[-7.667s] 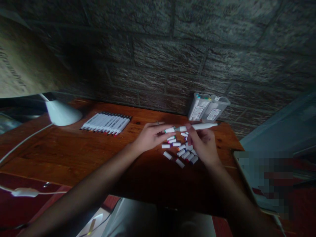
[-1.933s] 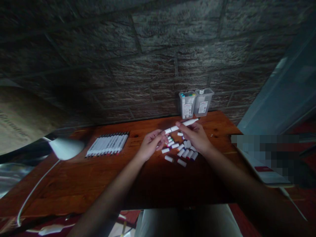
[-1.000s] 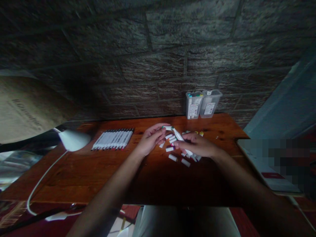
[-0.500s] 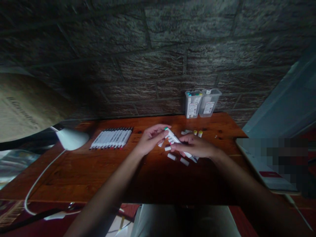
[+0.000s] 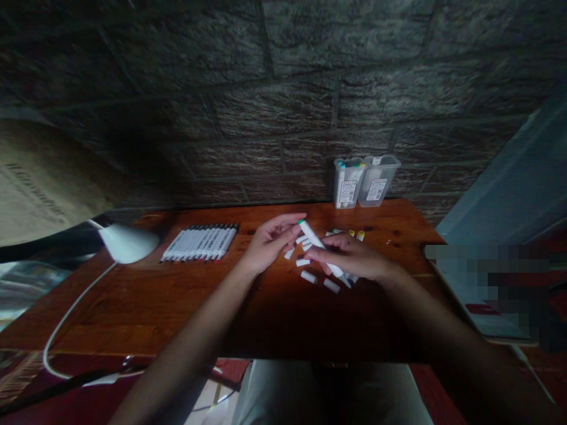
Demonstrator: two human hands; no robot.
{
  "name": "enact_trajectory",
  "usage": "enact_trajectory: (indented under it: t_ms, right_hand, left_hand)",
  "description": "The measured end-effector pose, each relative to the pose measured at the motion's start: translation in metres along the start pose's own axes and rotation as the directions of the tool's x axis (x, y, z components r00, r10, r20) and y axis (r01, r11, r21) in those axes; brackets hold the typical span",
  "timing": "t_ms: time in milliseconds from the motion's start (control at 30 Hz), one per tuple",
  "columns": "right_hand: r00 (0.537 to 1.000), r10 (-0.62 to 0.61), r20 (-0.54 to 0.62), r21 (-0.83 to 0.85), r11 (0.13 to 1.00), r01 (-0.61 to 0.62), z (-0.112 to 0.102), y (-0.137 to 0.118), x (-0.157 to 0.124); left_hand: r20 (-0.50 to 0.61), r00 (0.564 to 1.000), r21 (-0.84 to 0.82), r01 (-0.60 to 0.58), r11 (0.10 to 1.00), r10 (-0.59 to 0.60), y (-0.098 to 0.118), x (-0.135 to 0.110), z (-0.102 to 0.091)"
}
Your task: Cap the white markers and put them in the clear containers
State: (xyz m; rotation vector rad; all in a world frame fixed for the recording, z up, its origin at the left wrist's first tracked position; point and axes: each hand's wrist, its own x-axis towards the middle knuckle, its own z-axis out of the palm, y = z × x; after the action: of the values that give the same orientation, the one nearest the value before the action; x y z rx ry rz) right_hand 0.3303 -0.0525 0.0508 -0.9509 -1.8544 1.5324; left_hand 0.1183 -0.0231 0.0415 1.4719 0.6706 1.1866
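Observation:
My right hand is closed around a white marker that slants up to the left, its green-tipped end at the top. My left hand meets that green end with its fingertips pinched around the cap. Both hands hover over a scatter of several loose white marker caps on the wooden table. A tidy row of several capped white markers lies to the left of my left hand.
Two clear plastic marker boxes stand against the brick wall at the back right. A white desk lamp with its cord sits at the left. A flat white object lies at the table's right edge, partly blurred out.
My right hand has swung the marker from level to slanting down toward the caps. My left hand stays at its green end. The view shifted slightly.

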Motion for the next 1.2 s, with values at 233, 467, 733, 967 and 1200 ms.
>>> enact_trajectory:
  t_ms: [233,467,733,967,1200]
  right_hand:
    - [1.000,0.021,0.001,0.007,1.000,-0.021,0.004,0.002,0.002]
    - [0.999,0.006,0.054,0.161,0.987,-0.015,0.006,0.001,0.002]
    - [0.991,0.049,0.124,0.468,0.878,-0.102,0.005,0.004,0.001]
    - [0.997,-0.031,0.072,0.732,0.681,-0.032,-0.001,-0.010,0.001]
    - [0.986,-0.163,0.021,0.868,0.493,0.063,-0.026,-0.008,0.003]
  left_hand:
    - [-0.018,0.999,0.053,-0.035,0.998,0.036,-0.001,0.000,-0.003]
    - [-0.034,0.996,0.223,-0.076,0.972,0.085,0.014,-0.002,0.006]
    - [-0.074,0.990,0.105,-0.111,0.988,0.119,0.006,0.002,0.001]
    - [-0.290,0.957,-0.138,-0.055,0.989,0.013,0.007,0.010,0.000]
    - [-0.338,0.941,-0.108,-0.025,0.994,-0.013,0.004,0.011,0.000]
